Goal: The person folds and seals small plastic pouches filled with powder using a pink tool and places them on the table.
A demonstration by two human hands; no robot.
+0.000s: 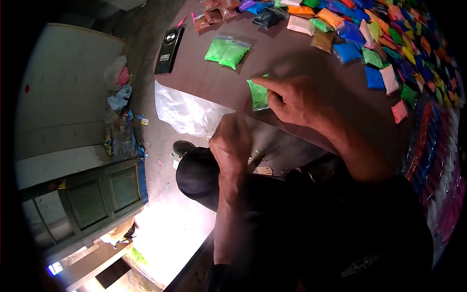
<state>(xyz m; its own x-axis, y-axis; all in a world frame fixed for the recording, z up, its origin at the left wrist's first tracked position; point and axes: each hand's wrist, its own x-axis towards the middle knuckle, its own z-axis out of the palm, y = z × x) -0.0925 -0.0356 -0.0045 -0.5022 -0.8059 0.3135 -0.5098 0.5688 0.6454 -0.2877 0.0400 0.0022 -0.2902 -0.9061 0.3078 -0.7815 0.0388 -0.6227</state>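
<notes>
My right hand [296, 100] reaches over a small clear bag of bright green material [259, 95] near the table's edge. Its index finger stretches across the bag's top and its thumb lies at the right side, holding it; the other fingers curl under. Close by on the left, my left hand [231, 138] is closed in a fist just off the table edge, slightly blurred. A faint reddish sliver shows by its fingertips, too smeared to name. Two more green bags [227, 52] lie side by side farther up the table.
A black device with a round dial [169, 50] lies at the table's left corner, near brown bags [214, 17]. Many colourful small bags [379, 39] heap at the right. A clear plastic sheet [187, 109] hangs below the edge. Litter dots the floor.
</notes>
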